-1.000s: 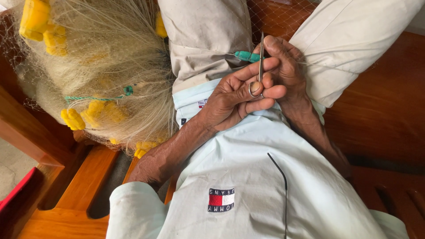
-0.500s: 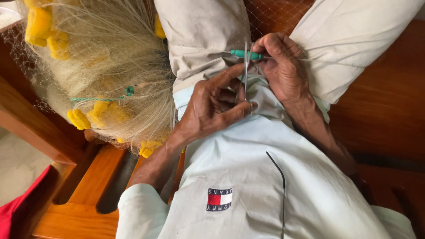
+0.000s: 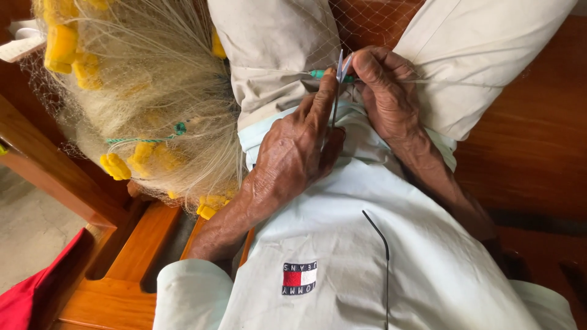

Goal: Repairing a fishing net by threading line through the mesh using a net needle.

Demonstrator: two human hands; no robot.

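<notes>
Left hand is closed on small scissors with blades parted, right hand pinches a green netting needle on the lap beside the bundled net, with a small red-white-blue rectangular label on the shirt.

The left hand works small scissors (blades parted) against a netting needle pinched by the right hand.

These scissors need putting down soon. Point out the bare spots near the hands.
Bare: the wooden seat right of the right thigh, and the wood slats between the net heap and sleeve. Crowded: the lap, where left hand holds scissors and right hand grips a green tool.
</notes>
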